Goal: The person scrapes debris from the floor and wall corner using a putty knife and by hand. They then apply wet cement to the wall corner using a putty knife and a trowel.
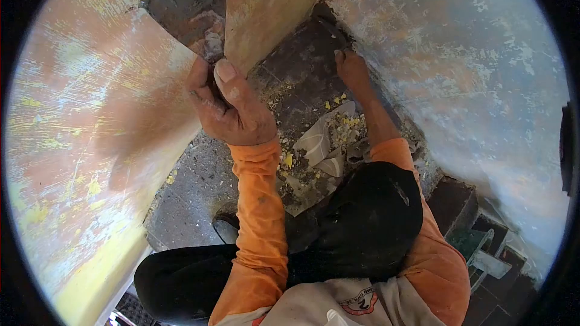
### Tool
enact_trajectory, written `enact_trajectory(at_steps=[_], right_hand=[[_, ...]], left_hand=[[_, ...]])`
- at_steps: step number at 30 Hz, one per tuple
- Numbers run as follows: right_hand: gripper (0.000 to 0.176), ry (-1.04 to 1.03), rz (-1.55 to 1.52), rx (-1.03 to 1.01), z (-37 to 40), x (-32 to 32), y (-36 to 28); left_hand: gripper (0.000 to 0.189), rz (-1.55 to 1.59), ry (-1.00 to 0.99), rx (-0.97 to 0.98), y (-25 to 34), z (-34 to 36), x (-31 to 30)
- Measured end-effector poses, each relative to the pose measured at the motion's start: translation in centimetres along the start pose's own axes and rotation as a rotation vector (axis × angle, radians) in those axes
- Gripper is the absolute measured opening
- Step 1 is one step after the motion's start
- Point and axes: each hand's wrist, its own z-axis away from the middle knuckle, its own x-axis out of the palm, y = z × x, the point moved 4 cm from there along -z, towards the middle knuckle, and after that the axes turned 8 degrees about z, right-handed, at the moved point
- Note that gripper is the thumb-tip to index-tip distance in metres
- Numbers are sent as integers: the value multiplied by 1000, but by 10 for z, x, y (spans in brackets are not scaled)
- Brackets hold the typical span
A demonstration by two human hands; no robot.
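Note:
My left hand (232, 105) is raised beside the left wall, its thumb and fingers closed round the handle end of a putty knife (193, 9). Grey, wet-looking filler coats the wide blade, which points up and away from me. Down by the foot of the right wall, my right hand (353, 71) is closed near the far floor corner. A dark, narrow shape (331, 26) lies just beyond its fingers; whether the hand holds it I cannot make out.
Scraped, patchy walls stand at the left (78, 102) and right (471, 66). Broken pale pieces (315, 142) and yellow flakes litter the dark tiled floor (193, 193) between my knees. At lower right, a greenish container (468, 244) sits near a dark step (450, 202).

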Motion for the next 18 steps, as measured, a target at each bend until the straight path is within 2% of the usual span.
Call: enact_trajectory(at_steps=[3,7,9,10,12,13,15,18], right_hand=[[49,-50,11,98,-15,2,9],[49,-60,-89,134,0,-28,0],[45,189,-162,62,11,-45,-2],[45,188,-159,59,21,-51,-7],[44,316,-246,21,37,-66,-16],[44,317,-245,24,38,-66,-18],[45,151,-232,35,39,-62,-16],[45,73,-113,-12,23,-34,-12]], left_hand=[[42,53,20,-71,-6,1,-2],[42,74,2,-109,-1,0,-2],[40,54,20,-37,0,-1,-2],[40,55,23,-39,-1,0,-3],[37,35,21,-96,-3,1,-4],[37,36,18,-98,-5,0,-2],[35,15,19,12,-4,-2,5],[33,33,-5,8,-4,1,5]])
